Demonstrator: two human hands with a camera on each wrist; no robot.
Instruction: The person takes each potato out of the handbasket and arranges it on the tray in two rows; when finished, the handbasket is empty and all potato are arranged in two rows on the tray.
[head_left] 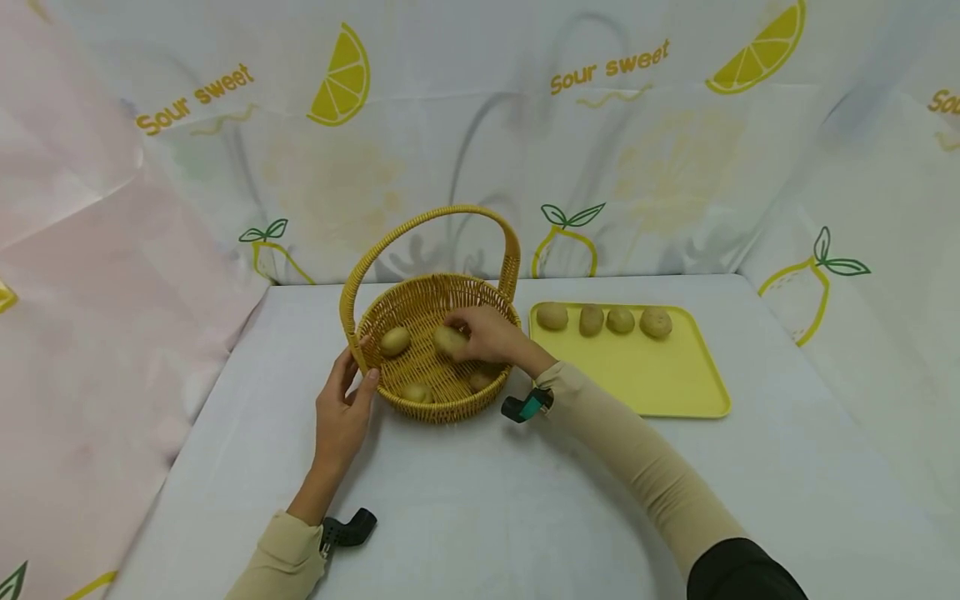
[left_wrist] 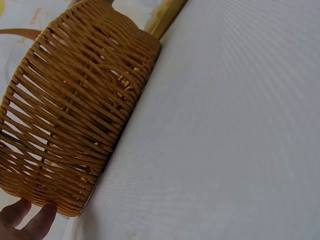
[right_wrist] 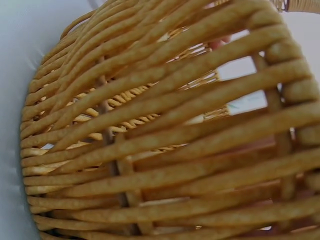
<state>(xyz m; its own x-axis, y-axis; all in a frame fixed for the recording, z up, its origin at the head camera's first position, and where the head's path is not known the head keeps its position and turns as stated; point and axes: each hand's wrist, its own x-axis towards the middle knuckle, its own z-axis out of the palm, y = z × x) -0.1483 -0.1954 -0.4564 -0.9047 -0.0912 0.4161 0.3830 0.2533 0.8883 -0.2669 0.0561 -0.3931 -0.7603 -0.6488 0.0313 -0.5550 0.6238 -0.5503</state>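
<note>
Just pinching a potato (head_left: 447, 345) with the right hand (head_left: 489, 335) inside the wicker basket (head_left: 450, 411), right beside the yellow tray (head_left: 660, 375), and gripping the basket's left side by the handle (head_left: 348, 312) with the left hand (head_left: 342, 415).

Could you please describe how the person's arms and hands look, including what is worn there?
The left hand and right hand are bare. The left sleeve and right sleeve are beige, with black fabric at the right one's upper end. The left wrist device is black; the right wrist device is black with a teal part.
</note>
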